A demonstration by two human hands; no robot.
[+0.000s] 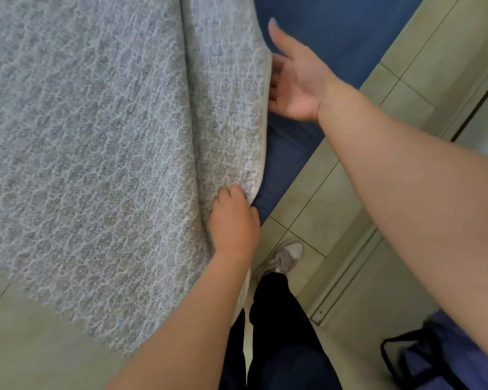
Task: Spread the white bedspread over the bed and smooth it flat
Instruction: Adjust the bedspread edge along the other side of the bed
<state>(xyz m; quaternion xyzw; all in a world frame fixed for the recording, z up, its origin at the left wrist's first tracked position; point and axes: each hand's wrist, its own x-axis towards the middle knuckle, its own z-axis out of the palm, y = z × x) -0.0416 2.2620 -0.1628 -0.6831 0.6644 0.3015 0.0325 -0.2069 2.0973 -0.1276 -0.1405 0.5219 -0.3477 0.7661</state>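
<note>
The white bedspread (102, 136), woven with a grey floral lattice, covers the left and middle of the view and hangs down over the bed's near corner toward the floor. To its right the blue-sheeted bed (335, 32) shows bare. My left hand (233, 220) is closed on the bedspread's right edge, near the lower end of that edge. My right hand (296, 80) is higher up along the same edge, palm up, thumb spread; its fingers reach under the fabric and are hidden, so whether they pinch it is unclear.
Beige floor tiles (319, 204) run along the bed's right side, bounded by a sliding door track (347, 271). My dark trouser leg and grey shoe (285, 260) stand close to the bed. A blue-purple bag with black straps (440, 358) lies at the lower right.
</note>
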